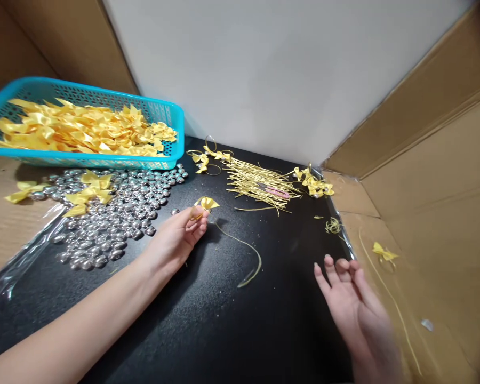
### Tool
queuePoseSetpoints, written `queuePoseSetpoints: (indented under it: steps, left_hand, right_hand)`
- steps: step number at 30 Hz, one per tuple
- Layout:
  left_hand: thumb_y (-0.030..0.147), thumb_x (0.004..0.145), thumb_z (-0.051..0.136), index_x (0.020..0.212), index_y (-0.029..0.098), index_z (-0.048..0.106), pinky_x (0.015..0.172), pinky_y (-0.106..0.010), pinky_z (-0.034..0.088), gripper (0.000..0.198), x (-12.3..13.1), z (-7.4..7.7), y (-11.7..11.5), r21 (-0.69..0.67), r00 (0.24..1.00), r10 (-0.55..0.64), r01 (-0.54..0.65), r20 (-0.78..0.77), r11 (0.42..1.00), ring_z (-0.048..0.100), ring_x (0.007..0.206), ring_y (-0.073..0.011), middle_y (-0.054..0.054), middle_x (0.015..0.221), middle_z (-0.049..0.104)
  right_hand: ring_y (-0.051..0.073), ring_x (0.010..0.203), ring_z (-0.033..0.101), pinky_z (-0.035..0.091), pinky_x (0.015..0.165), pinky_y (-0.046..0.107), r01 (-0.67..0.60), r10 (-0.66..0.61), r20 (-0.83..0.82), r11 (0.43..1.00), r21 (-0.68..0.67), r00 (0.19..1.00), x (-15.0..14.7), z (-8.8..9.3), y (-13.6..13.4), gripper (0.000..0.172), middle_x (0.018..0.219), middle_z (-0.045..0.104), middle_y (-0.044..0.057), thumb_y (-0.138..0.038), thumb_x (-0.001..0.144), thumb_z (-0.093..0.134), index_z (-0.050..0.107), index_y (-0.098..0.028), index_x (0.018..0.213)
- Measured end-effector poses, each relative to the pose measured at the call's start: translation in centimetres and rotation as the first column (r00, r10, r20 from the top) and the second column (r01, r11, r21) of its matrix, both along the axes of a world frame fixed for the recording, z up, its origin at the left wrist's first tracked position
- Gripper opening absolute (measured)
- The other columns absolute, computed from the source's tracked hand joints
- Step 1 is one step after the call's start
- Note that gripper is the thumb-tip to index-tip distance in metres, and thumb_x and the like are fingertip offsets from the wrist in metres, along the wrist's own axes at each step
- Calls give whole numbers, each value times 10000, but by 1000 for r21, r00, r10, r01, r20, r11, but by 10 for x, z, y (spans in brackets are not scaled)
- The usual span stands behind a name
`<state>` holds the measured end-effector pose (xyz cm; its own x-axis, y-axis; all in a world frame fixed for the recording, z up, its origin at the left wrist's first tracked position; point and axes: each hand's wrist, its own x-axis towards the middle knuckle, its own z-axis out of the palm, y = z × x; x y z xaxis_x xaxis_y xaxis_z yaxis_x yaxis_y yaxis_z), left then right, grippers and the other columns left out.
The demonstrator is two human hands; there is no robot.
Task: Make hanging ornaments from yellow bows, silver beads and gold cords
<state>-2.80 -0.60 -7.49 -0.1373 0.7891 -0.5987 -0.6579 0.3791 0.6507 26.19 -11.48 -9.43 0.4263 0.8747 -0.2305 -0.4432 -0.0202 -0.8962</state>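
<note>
Between the thumb and fingers of my left hand is a yellow ribbon bow, held above the black tabletop. A thin gold cord trails from beside that hand and curves to the right; where it joins the bow is hidden by my fingers. My right hand is raised at the lower right, palm up with its fingers apart and nothing in it. Silvery beads lie spread to the left of my left hand, with several loose yellow bows on top of them.
A turquoise basket full of yellow bows stands at the back left. Cut gold cords lie in a pile with a pink tool on them. Finished-looking bows sit behind. Cardboard walls flank the table.
</note>
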Motion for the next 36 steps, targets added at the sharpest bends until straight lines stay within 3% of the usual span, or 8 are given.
queuePoseSetpoints:
  steps: [3,6,9,12,18,22,27,36]
  left_hand:
    - [20,773,578,636,104,644,476,-102,505,174,0,3,-1,10,999,-15,15,-34,1000,556,466,-38,2,579,631]
    - [57,708,646,618,108,653,485,-110,493,103,4,16,-7,72,990,-87,95,-108,993,564,495,-48,0,579,638]
    - [109,639,701,611,116,659,495,-124,478,51,12,43,-12,189,961,-202,238,-188,953,565,511,-59,0,561,651]
    - [153,601,716,572,137,645,425,-123,416,78,20,78,-15,298,897,-329,413,-295,860,543,457,-59,16,513,641]
    - [119,673,647,563,138,605,432,-97,381,120,23,137,-5,523,896,-265,426,-356,738,551,450,-37,56,483,585]
    - [46,804,514,592,117,541,484,-56,376,225,23,156,5,517,950,-118,259,-291,816,516,460,17,69,490,534]
    - [11,851,427,624,139,503,427,-43,378,272,20,150,9,358,982,-12,80,-189,930,504,425,9,53,486,491]
    - [-59,757,469,648,126,532,377,-90,464,223,-9,79,-3,121,996,-54,63,-77,991,519,394,-46,27,513,529]
  right_hand:
    - [168,861,634,535,867,399,7,-8,80,1000,19,997,1,6,0,68,872,651,5,-310,871,630,687,-281,892]
    - [167,714,603,540,699,330,-218,218,108,976,-10,970,-21,19,-3,132,756,636,31,-341,851,639,703,-228,824]
    - [257,818,676,552,716,401,-594,594,-56,804,19,803,-74,34,-3,341,874,732,137,-480,842,610,746,-181,933]
    - [305,1122,633,553,798,461,-724,755,-181,656,214,631,-130,51,11,569,1262,646,187,-599,918,387,646,-181,1204]
    - [231,1257,557,544,884,480,-558,593,-52,781,282,804,-133,96,62,519,1341,599,68,-515,1004,152,574,-290,1208]
    - [149,1047,656,534,860,366,-344,406,-352,911,227,844,-99,110,75,372,910,680,-11,-310,1024,274,623,-268,901]
    - [77,530,518,487,621,212,-123,117,-626,992,33,771,-74,94,70,354,545,385,-70,-231,1017,346,569,-212,743]
    - [65,485,233,368,553,208,-217,107,-479,959,-180,871,-43,40,46,288,577,237,-81,-245,976,414,624,-120,824]
